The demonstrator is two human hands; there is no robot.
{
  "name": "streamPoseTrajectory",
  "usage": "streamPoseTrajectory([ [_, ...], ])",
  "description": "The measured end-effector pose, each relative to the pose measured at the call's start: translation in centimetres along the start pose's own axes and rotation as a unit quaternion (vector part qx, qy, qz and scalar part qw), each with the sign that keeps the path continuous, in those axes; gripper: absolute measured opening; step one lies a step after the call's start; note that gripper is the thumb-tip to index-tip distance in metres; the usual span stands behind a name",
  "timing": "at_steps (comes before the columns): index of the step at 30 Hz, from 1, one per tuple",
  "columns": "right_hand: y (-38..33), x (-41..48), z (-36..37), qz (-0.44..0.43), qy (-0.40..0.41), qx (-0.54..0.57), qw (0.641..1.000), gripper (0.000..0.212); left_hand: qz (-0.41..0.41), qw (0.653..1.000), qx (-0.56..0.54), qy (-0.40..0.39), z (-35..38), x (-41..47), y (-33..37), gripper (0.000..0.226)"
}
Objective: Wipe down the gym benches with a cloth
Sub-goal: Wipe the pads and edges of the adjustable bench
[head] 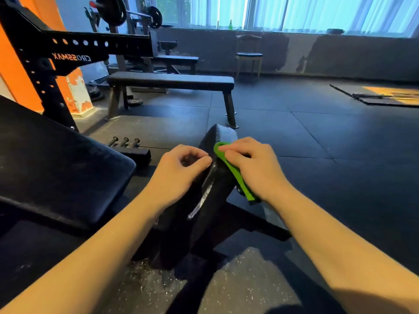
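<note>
Rack (72,57) lettering CROSSMAX mirrored; left hand (179,168) grips pad (213,196); right hand (251,164) holds cloth (239,177)

Rack (45,71): black and holed, stood at the left.
Pillar (13,71): orange with peeling paint, was behind the rack.
Barbell (136,15): carried plates, far left.
Chair (249,55): stood by the far wall.
Windows (317,12): were curtained and ran along the far wall.
Bottle (230,25): green, stood on the sill.
Floor (317,137): was dark tiles.
Pegs (124,141): three, stood near left.
Platform (385,96): lay far right.
</note>
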State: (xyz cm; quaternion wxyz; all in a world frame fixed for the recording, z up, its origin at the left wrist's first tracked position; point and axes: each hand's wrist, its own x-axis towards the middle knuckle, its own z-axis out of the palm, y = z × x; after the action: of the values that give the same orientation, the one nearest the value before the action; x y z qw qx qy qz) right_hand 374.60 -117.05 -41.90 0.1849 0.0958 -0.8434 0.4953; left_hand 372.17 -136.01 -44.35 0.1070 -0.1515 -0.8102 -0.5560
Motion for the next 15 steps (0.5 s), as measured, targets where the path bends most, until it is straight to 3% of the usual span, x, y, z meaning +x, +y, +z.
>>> streamPoseTrajectory([
  [3,0.2,-2.5,0.2,-0.057,-0.024,-0.069,0.996,0.025,0.013,1.0,-0.001,0.006,-0.2,-2.2,-0.7,0.008],
  [10,0.1,1.0,0.7,-0.072,0.063,-0.065,0.993,0.02,0.017,0.999,0.0,0.027,-0.1,-3.4,-0.8,0.01],
  [15,2.3,-5.0,3.5,-0.148,0.205,-0.039,0.967,0.016,0.027,0.999,0.016,-0.007,-0.9,-4.0,-2.4,0.014],
])
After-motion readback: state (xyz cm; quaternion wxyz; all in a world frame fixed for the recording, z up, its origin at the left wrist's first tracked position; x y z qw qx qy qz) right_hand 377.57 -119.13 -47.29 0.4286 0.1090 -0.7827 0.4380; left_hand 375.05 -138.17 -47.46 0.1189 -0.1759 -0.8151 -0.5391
